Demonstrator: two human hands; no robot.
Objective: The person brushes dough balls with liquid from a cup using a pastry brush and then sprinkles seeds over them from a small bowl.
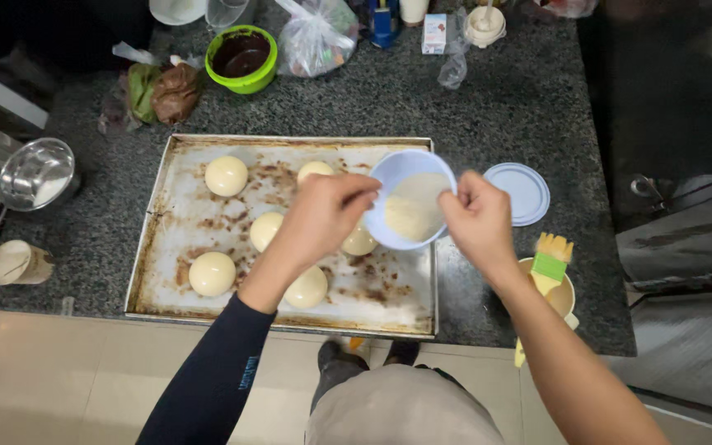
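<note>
Right hand [478,221] pinches the rim of a small pale-blue plastic bowl [412,206], fingers closed on it; bowl tilted, holding pale crumbs. Left hand [323,216] touches the bowl's opposite rim, fingertips drawn together; grip uncertain. Bowl is held over the right edge of a stained rectangular metal baking tray [170,222]. Tray carries six round pale dough balls [226,175], open room along its right side. Right of tray: one pale-blue round lid [522,193], one cream cup [560,298] holding a green-and-yellow brush [550,265]. Behind tray: green bowl [242,58] of dark sauce.
</note>
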